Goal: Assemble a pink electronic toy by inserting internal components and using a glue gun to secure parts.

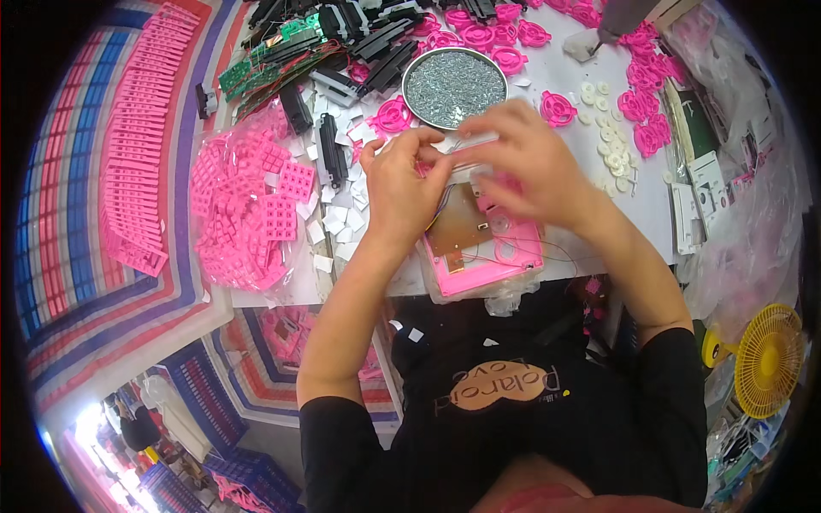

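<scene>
A pink plastic case (pixel 483 280) lies at the table's near edge, on crumpled clear plastic. Inside it sits a brown circuit board (pixel 457 224) with thin wires running from it. Over the case's far left corner, my left hand (pixel 398 184) has its thumb and forefinger pinched together; what they hold is too small to name. My right hand (pixel 543 171) hovers over the far right of the case, its fingers smeared by motion. Between both hands runs something thin and pale. Just beyond my fingers stands a round tin (pixel 409 107) full of small screws.
Pink keypad pieces (pixel 248 205) fill a clear bag on the left. Black parts and green circuit boards (pixel 248 77) pile up at the far left. White squares (pixel 342 218) are scattered nearby. Pink rings (pixel 558 109) and white discs (pixel 611 141) lie right; a driver (pixel 611 26) hangs above.
</scene>
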`<move>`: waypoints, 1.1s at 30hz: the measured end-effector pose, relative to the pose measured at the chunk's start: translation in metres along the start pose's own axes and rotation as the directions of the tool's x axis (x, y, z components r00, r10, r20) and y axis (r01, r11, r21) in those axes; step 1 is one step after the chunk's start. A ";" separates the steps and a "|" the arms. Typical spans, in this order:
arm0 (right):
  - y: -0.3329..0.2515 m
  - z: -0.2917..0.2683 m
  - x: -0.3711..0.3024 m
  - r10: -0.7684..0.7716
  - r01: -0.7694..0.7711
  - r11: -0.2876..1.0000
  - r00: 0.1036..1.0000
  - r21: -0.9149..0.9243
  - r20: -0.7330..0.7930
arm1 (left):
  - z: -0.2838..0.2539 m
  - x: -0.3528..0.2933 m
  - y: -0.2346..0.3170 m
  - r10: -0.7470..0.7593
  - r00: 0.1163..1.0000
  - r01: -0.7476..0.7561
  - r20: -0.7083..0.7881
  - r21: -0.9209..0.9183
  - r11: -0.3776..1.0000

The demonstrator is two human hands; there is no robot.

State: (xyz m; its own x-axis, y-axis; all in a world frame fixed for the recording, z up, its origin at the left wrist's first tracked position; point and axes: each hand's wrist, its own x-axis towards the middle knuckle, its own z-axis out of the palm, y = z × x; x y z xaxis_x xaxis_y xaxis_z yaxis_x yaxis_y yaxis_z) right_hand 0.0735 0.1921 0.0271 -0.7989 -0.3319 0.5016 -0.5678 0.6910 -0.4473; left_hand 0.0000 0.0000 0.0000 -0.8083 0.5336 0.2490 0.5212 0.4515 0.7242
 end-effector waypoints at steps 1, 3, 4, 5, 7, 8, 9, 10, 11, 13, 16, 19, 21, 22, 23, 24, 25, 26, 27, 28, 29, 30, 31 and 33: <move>0.003 0.002 0.003 0.066 -0.069 0.996 0.995 -0.054 -0.069 | -0.002 -0.002 0.002 -0.011 0.999 0.012 0.033 -0.011 1.000; 0.010 0.003 0.004 0.104 -0.115 0.987 0.989 -0.109 -0.102 | -0.002 -0.003 0.003 0.021 0.999 -0.021 0.036 0.001 1.000; 0.015 0.005 0.002 0.081 -0.087 0.990 0.995 -0.113 -0.062 | -0.002 -0.003 0.001 0.065 0.998 -0.065 0.008 0.025 0.998; 0.018 0.006 0.001 0.058 -0.060 0.991 0.998 -0.116 -0.022 | -0.001 -0.003 0.000 0.108 0.994 -0.107 -0.019 0.051 0.993; 0.016 0.011 -0.001 0.066 -0.076 0.982 0.996 -0.171 -0.063 | 0.001 -0.008 -0.003 0.170 0.983 -0.164 -0.066 0.088 0.983; 0.014 0.013 -0.003 0.069 -0.085 0.977 0.994 -0.198 -0.084 | 0.002 -0.011 -0.004 0.201 0.976 -0.191 -0.088 0.107 0.976; 0.012 0.014 -0.003 0.073 -0.085 0.965 0.996 -0.248 -0.055 | 0.002 -0.012 -0.004 0.212 0.974 -0.201 -0.078 0.129 0.971; 0.010 0.016 -0.004 0.078 -0.083 0.951 0.997 -0.299 -0.026 | 0.003 -0.013 -0.003 0.224 0.972 -0.212 -0.067 0.150 0.966; 0.006 0.017 -0.005 0.085 -0.079 0.934 0.996 -0.349 0.002 | 0.003 -0.013 -0.002 0.235 0.970 -0.223 -0.056 0.170 0.960; -0.012 0.012 -0.004 0.161 -0.078 0.906 0.973 -0.416 0.168 | 0.003 -0.012 0.004 0.249 0.968 -0.242 -0.016 0.187 0.952; -0.034 0.005 -0.014 0.227 -0.121 0.932 0.929 -0.341 0.291 | -0.002 -0.011 0.006 0.248 0.967 -0.256 0.063 0.207 0.944; -0.042 0.002 -0.030 0.266 -0.190 0.940 0.927 -0.281 0.262 | -0.005 -0.006 0.012 0.311 0.941 -0.335 0.135 0.232 0.913; -0.044 0.005 -0.037 0.298 -0.239 0.930 0.935 -0.280 0.191 | -0.004 -0.003 0.015 0.373 0.906 -0.416 0.199 0.262 0.871; -0.046 0.007 -0.039 0.315 -0.266 0.922 0.938 -0.281 0.145 | -0.002 -0.002 0.015 0.399 0.885 -0.457 0.241 0.282 0.843; -0.047 0.008 -0.041 0.331 -0.293 0.914 0.938 -0.280 0.099 | -0.001 -0.001 0.016 0.423 0.861 -0.499 0.284 0.299 0.814; -0.048 0.007 -0.041 0.345 -0.308 0.908 0.935 -0.283 0.087 | 0.000 0.001 0.019 0.427 0.840 -0.530 0.334 0.342 0.776; -0.050 0.007 -0.039 0.357 -0.324 0.902 0.931 -0.286 0.074 | 0.001 0.004 0.023 0.427 0.819 -0.562 0.384 0.382 0.734; -0.051 0.006 -0.037 0.370 -0.339 0.896 0.927 -0.288 0.062 | 0.002 0.005 0.027 0.423 0.796 -0.593 0.433 0.418 0.689; -0.051 0.005 -0.034 0.361 -0.336 0.898 0.932 -0.284 0.040 | 0.002 0.006 0.032 0.433 0.779 -0.616 0.453 0.430 0.660; -0.051 0.004 -0.032 0.353 -0.334 0.900 0.936 -0.279 0.018 | 0.003 0.006 0.037 0.441 0.763 -0.639 0.473 0.441 0.631; -0.050 0.003 -0.031 0.343 -0.331 0.903 0.939 -0.274 -0.004 | 0.003 0.006 0.040 0.449 0.745 -0.660 0.493 0.451 0.601; -0.048 0.002 -0.031 0.332 -0.316 0.903 0.943 -0.291 0.008 | 0.003 0.007 0.040 0.434 0.748 -0.653 0.502 0.439 0.617; -0.046 0.001 -0.033 0.321 -0.300 0.903 0.947 -0.307 0.020 | 0.004 0.008 0.039 0.419 0.750 -0.645 0.512 0.427 0.633; -0.043 0.002 -0.034 0.322 -0.292 0.905 0.945 -0.308 0.051 | 0.005 0.015 0.038 0.306 0.779 -0.566 0.547 0.403 0.719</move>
State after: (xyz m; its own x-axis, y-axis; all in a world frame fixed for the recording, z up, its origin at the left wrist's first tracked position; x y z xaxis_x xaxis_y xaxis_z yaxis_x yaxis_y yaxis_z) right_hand 0.1248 0.1724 0.0280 -0.9482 -0.1237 0.2926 -0.2199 0.9204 -0.3233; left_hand 0.0091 0.0285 0.0277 -0.3200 0.9453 0.0639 0.9427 0.3109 0.1209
